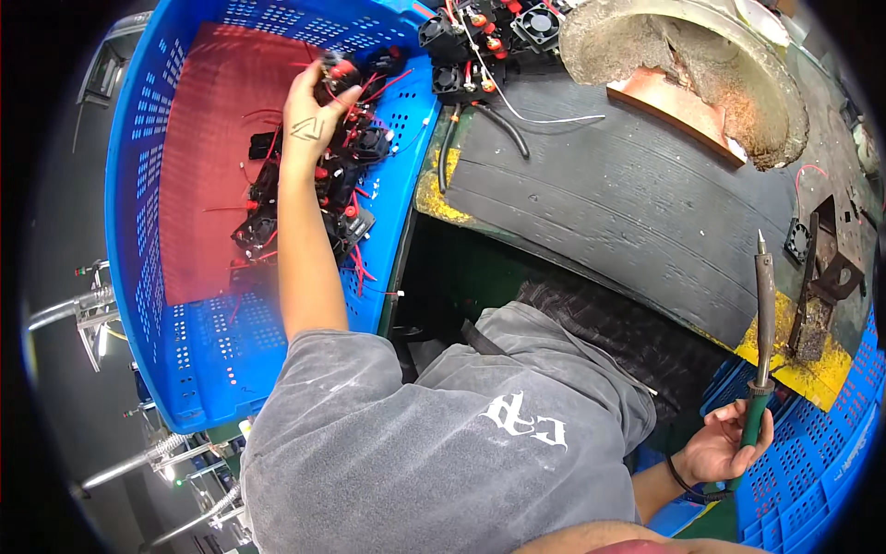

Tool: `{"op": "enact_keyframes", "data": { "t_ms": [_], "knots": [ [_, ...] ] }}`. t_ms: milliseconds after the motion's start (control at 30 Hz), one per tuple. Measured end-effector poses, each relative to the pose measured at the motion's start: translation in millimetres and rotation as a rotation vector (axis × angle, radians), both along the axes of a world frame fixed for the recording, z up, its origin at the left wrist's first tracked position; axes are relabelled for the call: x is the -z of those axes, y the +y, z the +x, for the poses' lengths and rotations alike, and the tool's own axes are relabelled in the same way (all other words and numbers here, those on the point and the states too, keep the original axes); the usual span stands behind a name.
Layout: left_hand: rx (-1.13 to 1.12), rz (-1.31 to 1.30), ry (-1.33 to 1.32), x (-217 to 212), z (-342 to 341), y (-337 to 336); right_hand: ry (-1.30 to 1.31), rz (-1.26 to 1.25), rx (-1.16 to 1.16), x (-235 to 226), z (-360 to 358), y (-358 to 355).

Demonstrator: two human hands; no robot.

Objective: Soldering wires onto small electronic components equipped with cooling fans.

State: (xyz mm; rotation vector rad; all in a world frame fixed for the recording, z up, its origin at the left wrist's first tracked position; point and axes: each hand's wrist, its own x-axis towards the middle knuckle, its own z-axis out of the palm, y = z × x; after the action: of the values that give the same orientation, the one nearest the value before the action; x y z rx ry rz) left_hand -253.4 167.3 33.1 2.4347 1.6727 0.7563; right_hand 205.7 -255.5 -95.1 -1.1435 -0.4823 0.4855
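The tall blue perforated plastic crate (pixel 138 231) ringed the left fingers: its far wall stood just beyond them, its left wall well off to their left, and its right wall nearer, between them and the bench. Left of those fingers, a flat red sheet (pixel 208 185) gave a broad stretch of room. The dark wood-grained bench top (pixel 572 185) spread between the two hands, and its front edge ran just beyond the right fingers.

The left hand (pixel 312 120) had its fingers and thumb bent around a small black assembly with red parts (pixel 340 72), blurred at the fingertips. The right hand (pixel 724 445) had its fingers curled loosely around the green handle of a soldering iron with a long metal shaft (pixel 765 314); its pointed tip rose well beyond those fingers, over the bench.

A tangled heap of black fan assemblies with red wires (pixel 346 175) lay below and around the left fingers, crowding the reach nearer the wrist. To their right, past the crate wall, sat black-handled pliers (pixel 503 129) and more square black fan units (pixel 537 26). Beyond the right fingers stood a brown angular metal bracket (pixel 840 245), with a small black fan (pixel 797 238) beside it; farther off leaned a crusted round metal basin (pixel 591 42) with a copper-coloured block (pixel 669 103).
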Motion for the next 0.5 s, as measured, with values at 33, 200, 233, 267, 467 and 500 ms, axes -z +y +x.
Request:
{"op": "enact_keyframes", "data": {
  "t_ms": [33,200,233,267,467,500],
  "knots": [
    [-0.054,-0.044,-0.190,-5.0,11.7,-5.2,0.003,-0.004,-0.003,-0.3,0.8,0.6],
    [-0.176,0.376,0.124,-25.9,37.5,-23.3,-0.009,0.011,-0.010,1.3,3.8,2.2],
    [-0.115,0.375,0.142,-27.8,42.4,-27.4,-0.007,0.016,-0.010,1.1,3.1,2.4],
    [-0.127,0.369,0.172,-28.8,54.8,-34.5,-0.009,0.014,-0.002,0.5,2.3,2.3],
    [0.018,0.383,0.233,-26.3,114.5,-70.5,0.033,0.071,-0.055,-6.6,-0.4,4.2],
    [0.053,0.392,0.245,-23.5,118.8,-73.3,0.026,0.064,-0.053,-6.9,0.0,3.6]
  ]
}}
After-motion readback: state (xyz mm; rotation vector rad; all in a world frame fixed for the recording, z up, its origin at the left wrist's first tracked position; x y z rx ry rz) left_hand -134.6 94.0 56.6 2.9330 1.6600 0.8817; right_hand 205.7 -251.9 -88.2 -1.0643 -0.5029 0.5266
